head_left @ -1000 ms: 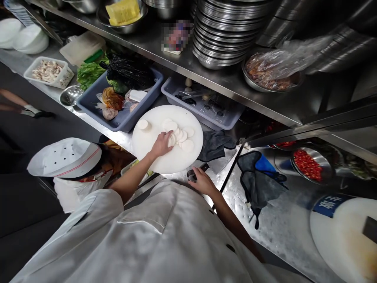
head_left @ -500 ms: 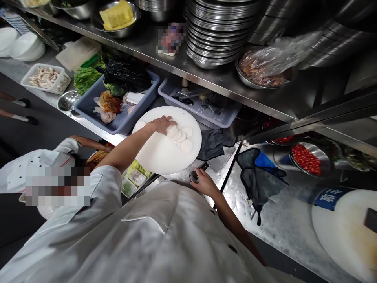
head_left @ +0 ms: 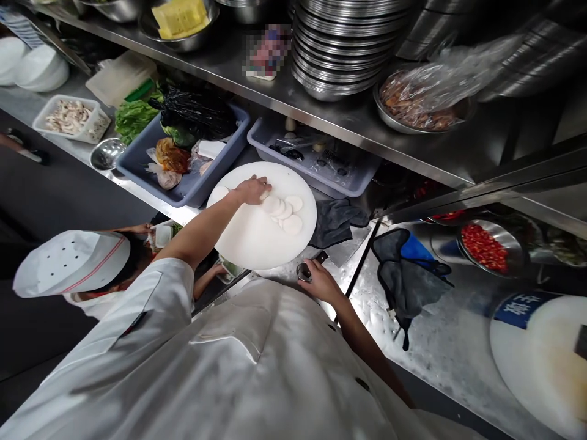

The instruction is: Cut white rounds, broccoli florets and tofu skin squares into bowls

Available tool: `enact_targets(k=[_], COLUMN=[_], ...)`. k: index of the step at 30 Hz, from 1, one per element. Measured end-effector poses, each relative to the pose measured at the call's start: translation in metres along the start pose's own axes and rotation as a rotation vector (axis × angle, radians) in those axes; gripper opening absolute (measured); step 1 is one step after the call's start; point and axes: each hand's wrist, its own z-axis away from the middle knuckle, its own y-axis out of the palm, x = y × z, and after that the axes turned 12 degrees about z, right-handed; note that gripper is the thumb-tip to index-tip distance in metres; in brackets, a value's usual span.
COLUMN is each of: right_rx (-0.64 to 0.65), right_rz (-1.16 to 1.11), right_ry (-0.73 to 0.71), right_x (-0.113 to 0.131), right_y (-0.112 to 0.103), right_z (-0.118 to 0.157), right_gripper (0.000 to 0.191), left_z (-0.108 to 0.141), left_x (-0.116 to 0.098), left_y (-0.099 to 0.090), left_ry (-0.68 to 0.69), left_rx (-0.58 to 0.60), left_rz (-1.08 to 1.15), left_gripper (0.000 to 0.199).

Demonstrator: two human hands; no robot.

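On a round white cutting board (head_left: 257,244), several thin white round slices (head_left: 287,211) lie overlapping. My left hand (head_left: 252,190) is over the far part of the board, just left of these slices, fingers apart and palm down; its fingertips are beside the nearest slice. Another pale slice (head_left: 221,192) lies at the board's left edge, partly behind my forearm. At the board's near right, my right hand (head_left: 321,282) is closed around a small round metal ring cutter (head_left: 303,271). Beyond that hand lies a cleaver (head_left: 349,247) with a dark handle.
A dark cloth (head_left: 338,221) touches the board's right side. Blue-grey bins (head_left: 197,189) with bagged food stand behind, under a steel shelf (head_left: 220,76). Chopped red chilies (head_left: 483,247) fill a bowl at right. A co-worker in a white cap (head_left: 76,263) reaches in from the left.
My left hand has shifted slightly left, off the slices. My right hand keeps the ring cutter in place. The co-worker's cap has turned, and their hands now reach near the small containers.
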Motion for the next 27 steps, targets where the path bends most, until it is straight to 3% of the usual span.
enact_targets(k=[3,5,9,11,13,16,20,23,27], right_rx=[-0.024,-0.071,-0.186,-0.215,-0.234,-0.295,-0.339,-0.348,-0.456], right_rz=[-0.012,-0.050,-0.134,-0.139,-0.124,-0.087,-0.020,0.007,-0.037], right_ry=[-0.023,-0.040,-0.063,-0.069,-0.091,-0.151,-0.225,-0.229,-0.193], right_x=[0.007,0.010,0.011,0.012,0.015,0.025,0.038,0.040,0.036], right_y=[-0.004,-0.004,-0.001,0.001,0.000,-0.002,0.000,0.010,0.024], right_z=[-0.002,-0.001,-0.003,-0.008,-0.016,-0.032,-0.052,-0.061,-0.065], right_gripper=[0.073,0.075,0.079,0.077,0.074,0.072,0.069,0.073,0.076], left_z=[0.013,0.038,0.100,0.119,0.125,0.122,0.122,0.124,0.123], left_x=[-0.008,-0.019,-0.060,-0.084,-0.101,-0.111,-0.111,-0.113,-0.117], left_y=[0.003,0.015,0.061,0.083,0.097,0.105,0.102,0.099,0.096], left_ry=[-0.058,-0.106,-0.180,-0.188,-0.178,-0.165,-0.185,-0.196,-0.174], left_rx=[0.032,0.051,0.076,0.073,0.046,0.006,-0.001,-0.016,0.013], left_rz=[0.000,-0.001,0.034,0.079,0.111,0.126,0.171,0.198,0.193], left_gripper=[0.058,0.060,0.058,0.053,0.049,0.049,0.066,0.060,0.050])
